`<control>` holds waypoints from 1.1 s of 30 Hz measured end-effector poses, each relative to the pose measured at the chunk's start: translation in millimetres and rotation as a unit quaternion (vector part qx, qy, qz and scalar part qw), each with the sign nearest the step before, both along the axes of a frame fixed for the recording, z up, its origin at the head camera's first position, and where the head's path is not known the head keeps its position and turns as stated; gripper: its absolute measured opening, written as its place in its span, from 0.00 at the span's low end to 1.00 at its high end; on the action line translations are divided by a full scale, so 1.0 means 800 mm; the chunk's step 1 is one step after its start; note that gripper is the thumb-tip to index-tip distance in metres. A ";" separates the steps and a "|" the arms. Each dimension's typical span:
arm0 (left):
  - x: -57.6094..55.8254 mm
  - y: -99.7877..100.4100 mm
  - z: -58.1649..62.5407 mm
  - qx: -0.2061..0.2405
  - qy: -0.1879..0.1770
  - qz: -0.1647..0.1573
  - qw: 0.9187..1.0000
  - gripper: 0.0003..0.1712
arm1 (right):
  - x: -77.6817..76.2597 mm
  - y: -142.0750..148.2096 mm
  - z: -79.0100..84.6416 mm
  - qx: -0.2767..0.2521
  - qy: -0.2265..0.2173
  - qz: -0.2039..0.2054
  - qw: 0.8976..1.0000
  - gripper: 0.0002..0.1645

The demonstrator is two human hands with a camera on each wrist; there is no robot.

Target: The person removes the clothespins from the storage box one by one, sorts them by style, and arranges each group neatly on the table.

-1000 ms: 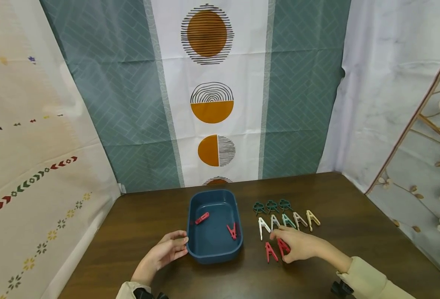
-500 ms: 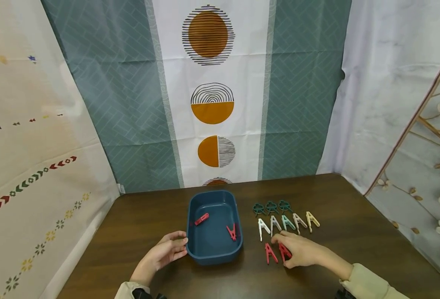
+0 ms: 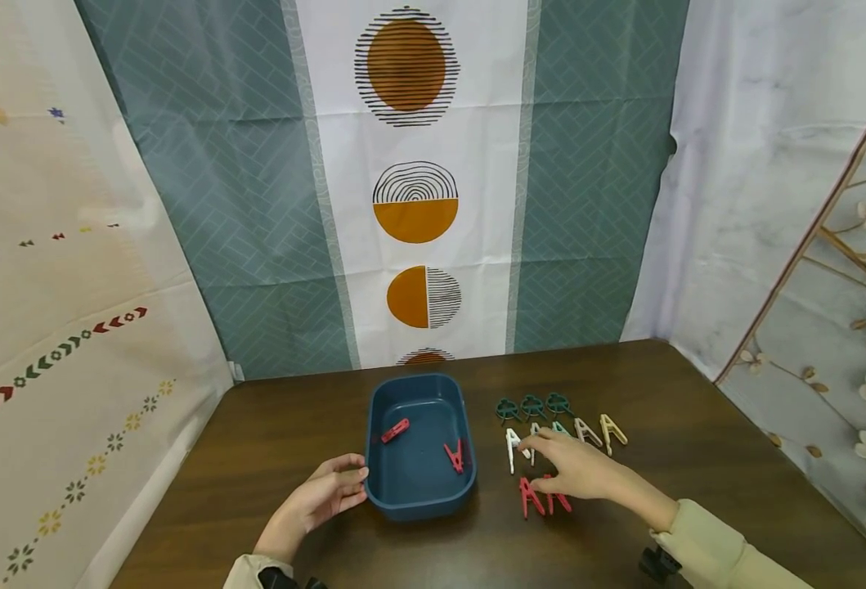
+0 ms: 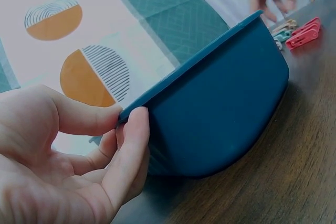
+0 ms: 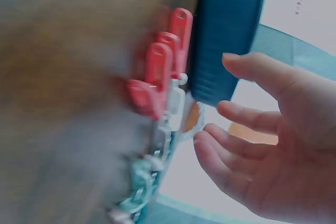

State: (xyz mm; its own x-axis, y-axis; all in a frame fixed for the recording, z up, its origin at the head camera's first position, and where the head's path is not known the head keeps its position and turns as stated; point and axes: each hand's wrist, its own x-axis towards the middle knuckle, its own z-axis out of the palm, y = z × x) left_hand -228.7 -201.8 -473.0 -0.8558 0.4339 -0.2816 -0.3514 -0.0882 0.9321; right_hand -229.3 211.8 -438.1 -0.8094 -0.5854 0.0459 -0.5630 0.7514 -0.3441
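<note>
My left hand (image 3: 322, 497) pinches the rim of a dark blue plastic bin (image 3: 416, 474) between thumb and fingers, at its left side. The left wrist view shows the thumb (image 4: 89, 116) over that rim. Two red clothespins lie in the bin: one (image 3: 396, 430) on the left, one (image 3: 455, 456) on the right. My right hand (image 3: 576, 468) hovers with parted fingers, holding nothing, over two red clothespins (image 3: 528, 497) on the table. It partly hides them and the row behind: a white clothespin (image 3: 511, 448), grey, teal, beige and a yellow one (image 3: 611, 430).
Three dark green clips (image 3: 531, 406) lie in a row behind the clothespins. The brown wooden table (image 3: 278, 433) ends at patterned cloth hangings (image 3: 433, 245) at the back and at both sides.
My right hand has let go of the right red clothespin, which stays on the table beside the other, and has risen up and to the left. My left hand stays on the bin.
</note>
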 end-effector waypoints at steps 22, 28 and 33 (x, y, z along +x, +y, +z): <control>0.002 -0.003 -0.003 0.006 -0.001 0.006 1.000 0.09 | -0.064 -0.105 0.019 -0.088 0.023 0.090 0.992 0.26; 0.003 -0.005 -0.003 0.001 -0.001 0.014 1.000 0.09 | -0.092 -0.146 0.017 -0.067 -0.028 0.124 0.990 0.27; 0.003 -0.001 -0.003 -0.005 0.002 0.013 1.000 0.10 | -0.109 -0.175 0.014 -0.041 -0.067 0.134 0.988 0.27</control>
